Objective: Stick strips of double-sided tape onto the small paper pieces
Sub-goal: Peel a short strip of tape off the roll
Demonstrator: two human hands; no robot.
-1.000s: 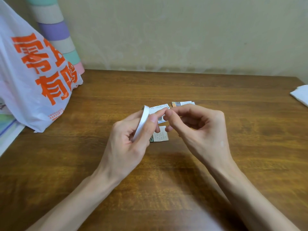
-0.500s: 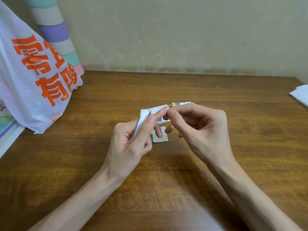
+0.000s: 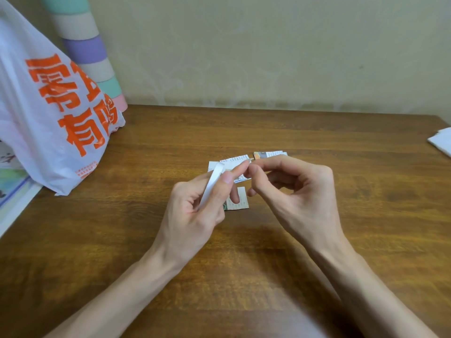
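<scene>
View: head
Left grip: the left hand (image 3: 195,211) is curled round the tape roll (image 3: 211,185), which is pinched between thumb and fingers and raised off the worktop (image 3: 244,269).
Right grip: on the right hand (image 3: 295,193), thumb and forefinger are pressed together at the left forefinger tip. Whether a tape end is caught between them cannot be told, as it is too small.
Key relation: the right pinch is set just right of the roll's upper end, so a pull is judged to run rightward.
Roll axis: the roll is seen edge-on, running lower-left to upper-right, with the top pointed at the right pinch.
Paper pieces: the near piece (image 3: 241,201) lies flat under the left fingers and is partly covered. The white printed piece (image 3: 230,161) lies behind the roll. The far piece (image 3: 269,154) lies beyond the right knuckles. Both rear pieces lie long-side left-right.
Nearer hand: the left is judged nearer, being over the near piece.
</scene>
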